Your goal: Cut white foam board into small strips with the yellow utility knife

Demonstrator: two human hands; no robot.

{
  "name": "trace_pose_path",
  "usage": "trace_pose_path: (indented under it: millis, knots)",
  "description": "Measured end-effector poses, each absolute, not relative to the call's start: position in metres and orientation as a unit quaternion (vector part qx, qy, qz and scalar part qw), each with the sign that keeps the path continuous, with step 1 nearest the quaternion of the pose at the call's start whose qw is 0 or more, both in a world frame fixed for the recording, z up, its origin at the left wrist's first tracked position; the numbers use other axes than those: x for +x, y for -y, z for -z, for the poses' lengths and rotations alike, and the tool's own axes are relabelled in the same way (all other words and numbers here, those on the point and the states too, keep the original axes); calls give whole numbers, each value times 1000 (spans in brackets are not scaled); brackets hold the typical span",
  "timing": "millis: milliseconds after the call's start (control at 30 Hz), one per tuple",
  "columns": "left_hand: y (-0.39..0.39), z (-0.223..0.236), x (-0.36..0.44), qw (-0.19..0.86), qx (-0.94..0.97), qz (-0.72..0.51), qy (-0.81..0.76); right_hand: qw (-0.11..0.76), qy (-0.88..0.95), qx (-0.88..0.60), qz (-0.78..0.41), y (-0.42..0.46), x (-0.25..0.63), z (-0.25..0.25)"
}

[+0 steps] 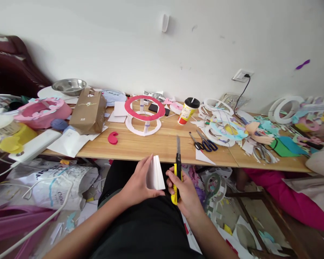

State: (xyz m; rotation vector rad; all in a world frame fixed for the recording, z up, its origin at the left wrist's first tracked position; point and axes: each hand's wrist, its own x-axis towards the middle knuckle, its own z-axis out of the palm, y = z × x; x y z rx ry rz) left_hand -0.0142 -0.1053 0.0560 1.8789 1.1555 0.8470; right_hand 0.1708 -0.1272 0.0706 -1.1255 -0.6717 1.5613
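Observation:
My left hand (137, 182) grips a small white foam piece (155, 173) above my lap, just in front of the wooden table's (162, 147) near edge. My right hand (186, 192) holds a yellow utility knife (177, 169) upright, its blade extended and pointing away from me. The knife stands right beside the white piece, almost touching it. On the table beyond stands a two-tier ring stand with a pink ring (144, 107) on top and a white ring (143, 126) below.
Scissors (205, 143), a yellow glue bottle (187, 110), a brown paper bag (89, 111), a red foam scrap (112, 137), a steel bowl (69, 85) and several foam cutouts (226, 127) crowd the table. Bags and scraps litter the floor. A plug sits in the wall socket (242, 75).

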Motion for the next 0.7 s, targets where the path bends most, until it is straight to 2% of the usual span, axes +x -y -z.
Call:
trace_pose_path:
  millis: [100,233,333,533,700]
  knots:
    - [108,-61,-15,444,674,-372,-458,546,417,-478,-547,138,181,-60]
    - [108,-59,-18,530,608,-393,-441,480,633,-485,-366,153,208,-47]
    - [110,-47,-17,528,599,-402,-448,427,728,-474,-253,160,228,-43]
    - [119,-27,-6,557,589,-372,-453,332,830,-432,-117,171,247,-33]
    - [119,-24,-7,557,604,-364,-439,287,836,-462,-70,171,254,-22]
